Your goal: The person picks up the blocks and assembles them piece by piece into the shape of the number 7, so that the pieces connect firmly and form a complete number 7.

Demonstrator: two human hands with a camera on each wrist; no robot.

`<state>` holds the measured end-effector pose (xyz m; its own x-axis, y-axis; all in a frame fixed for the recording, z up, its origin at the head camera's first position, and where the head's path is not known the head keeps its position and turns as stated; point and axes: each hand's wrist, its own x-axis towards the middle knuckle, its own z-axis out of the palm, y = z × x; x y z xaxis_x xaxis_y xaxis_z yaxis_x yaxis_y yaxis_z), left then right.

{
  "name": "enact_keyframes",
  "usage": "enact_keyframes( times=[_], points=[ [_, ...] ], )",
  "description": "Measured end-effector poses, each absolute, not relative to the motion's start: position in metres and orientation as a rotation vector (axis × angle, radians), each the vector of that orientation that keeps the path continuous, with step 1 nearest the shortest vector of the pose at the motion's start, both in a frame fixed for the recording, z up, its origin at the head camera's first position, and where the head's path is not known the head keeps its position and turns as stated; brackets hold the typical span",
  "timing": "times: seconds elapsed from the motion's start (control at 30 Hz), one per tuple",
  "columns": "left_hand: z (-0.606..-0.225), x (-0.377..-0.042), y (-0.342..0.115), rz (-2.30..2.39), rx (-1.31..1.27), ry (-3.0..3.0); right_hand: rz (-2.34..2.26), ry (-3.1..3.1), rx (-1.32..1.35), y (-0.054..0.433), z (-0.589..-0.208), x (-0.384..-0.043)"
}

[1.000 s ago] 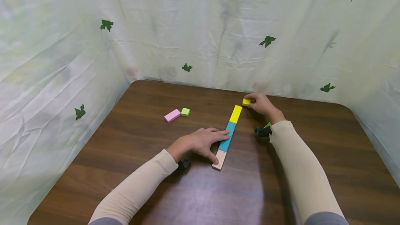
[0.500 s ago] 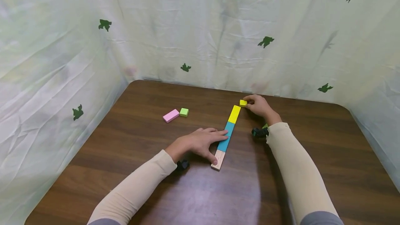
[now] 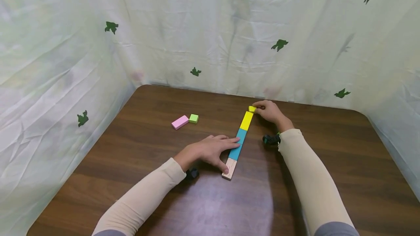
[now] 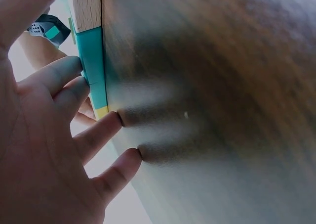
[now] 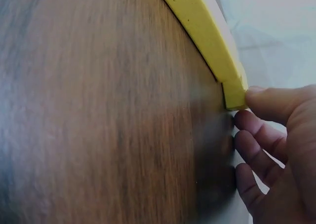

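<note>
A straight row of flat blocks runs away from me: a bare wood block [image 3: 231, 166] nearest, blue blocks [image 3: 235, 153] in the middle, then a long yellow block [image 3: 247, 121]. My left hand [image 3: 210, 149] rests along the row's left side with spread, straight fingers. Its thumb lies on the wood block, and fingertips touch the blue ones. At the far end, my right hand [image 3: 271, 112] pinches a small yellow block [image 3: 252, 109] between thumb and fingers. In the right wrist view this small block [image 5: 234, 96] meets the end of the long yellow one, slightly out of line.
A pink block [image 3: 180, 122] and a small green block [image 3: 194, 118] lie together left of the row. Another bit of green [image 3: 279, 134] is mostly hidden behind my right wrist. The wooden table [image 3: 157, 145] ends at a curtain [image 3: 210, 39] behind.
My right hand has brought the small yellow block leftward to the far end of the long yellow block. The left hand has stayed on the row.
</note>
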<state>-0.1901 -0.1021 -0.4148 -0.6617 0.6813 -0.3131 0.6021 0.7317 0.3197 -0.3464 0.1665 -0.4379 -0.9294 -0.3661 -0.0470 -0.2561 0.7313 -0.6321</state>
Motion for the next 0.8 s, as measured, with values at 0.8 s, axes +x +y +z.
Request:
enact_keyframes(
  times=[0.8],
  points=[
    [-0.4138, -0.1903, -0.1016, 0.272, 0.990, 2.512, -0.980, 2.769, -0.488, 0.1626, -0.4434, -0.3509]
  ],
)
